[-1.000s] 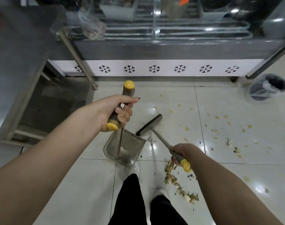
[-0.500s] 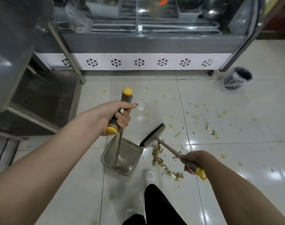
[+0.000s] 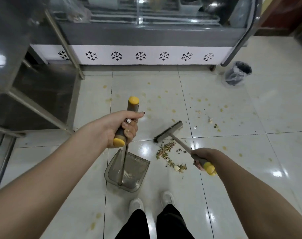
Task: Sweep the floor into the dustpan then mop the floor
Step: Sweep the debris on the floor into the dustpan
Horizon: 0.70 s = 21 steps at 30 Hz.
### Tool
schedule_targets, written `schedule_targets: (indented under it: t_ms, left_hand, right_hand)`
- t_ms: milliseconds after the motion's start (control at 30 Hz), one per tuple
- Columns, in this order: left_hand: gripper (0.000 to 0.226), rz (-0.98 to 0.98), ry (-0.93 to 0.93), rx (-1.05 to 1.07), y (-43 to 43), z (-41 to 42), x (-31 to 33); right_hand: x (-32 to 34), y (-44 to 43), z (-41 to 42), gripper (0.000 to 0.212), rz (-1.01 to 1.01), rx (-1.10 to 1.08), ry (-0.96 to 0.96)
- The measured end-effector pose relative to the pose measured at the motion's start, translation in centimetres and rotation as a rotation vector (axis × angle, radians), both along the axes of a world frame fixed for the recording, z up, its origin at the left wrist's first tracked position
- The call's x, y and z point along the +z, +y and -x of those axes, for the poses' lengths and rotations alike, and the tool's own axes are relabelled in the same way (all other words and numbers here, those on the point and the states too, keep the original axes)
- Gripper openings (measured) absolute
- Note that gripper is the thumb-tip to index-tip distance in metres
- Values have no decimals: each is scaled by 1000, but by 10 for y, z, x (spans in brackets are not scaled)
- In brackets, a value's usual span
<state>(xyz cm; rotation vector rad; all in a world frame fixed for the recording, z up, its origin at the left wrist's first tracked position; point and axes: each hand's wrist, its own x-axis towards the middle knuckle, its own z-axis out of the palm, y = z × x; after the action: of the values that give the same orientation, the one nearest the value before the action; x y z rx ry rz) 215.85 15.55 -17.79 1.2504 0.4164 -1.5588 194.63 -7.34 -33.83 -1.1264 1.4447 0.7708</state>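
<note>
My left hand (image 3: 123,129) grips the grey, yellow-capped handle of a translucent grey dustpan (image 3: 129,171) that stands on the white tiled floor (image 3: 233,149), mouth facing right. My right hand (image 3: 201,158) grips the yellow-tipped handle of a small broom (image 3: 168,132), whose dark bristle head rests on the floor right of the dustpan. A pile of green and tan scraps (image 3: 170,155) lies between the broom head and the dustpan mouth. More crumbs and yellow stains (image 3: 210,120) are scattered farther right.
A glass display fridge with a snowflake-patterned base (image 3: 139,56) runs along the far side. A steel table frame (image 3: 34,107) stands at the left. A lined bin (image 3: 237,73) sits at the far right. My white shoes (image 3: 152,202) are just behind the dustpan.
The view has backed away from the fridge. The broom head has swung right and forward, and the scrap pile now lies between broom and dustpan rather than beside my feet.
</note>
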Motion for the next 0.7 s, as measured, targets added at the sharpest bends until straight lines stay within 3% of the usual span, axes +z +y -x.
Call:
schedule_targets:
  t_ms: [200,400,567,700]
  left_hand:
    - [29,-16,12,45,12,25,-8]
    - [29,-57,14,86,-12,49,-13]
    - [30,-97,-13,123,-35,75,-14]
    - [33,-110,-15,191,-48,89,-11]
  right_hand:
    - [-9,13,-29,18,-55,50,-93]
    - [-27,18,-22,19,-122,112,-28]
    - [-31,-30,16,11,-39,154,37]
    - [-24,-78,36,20,47,168,80]
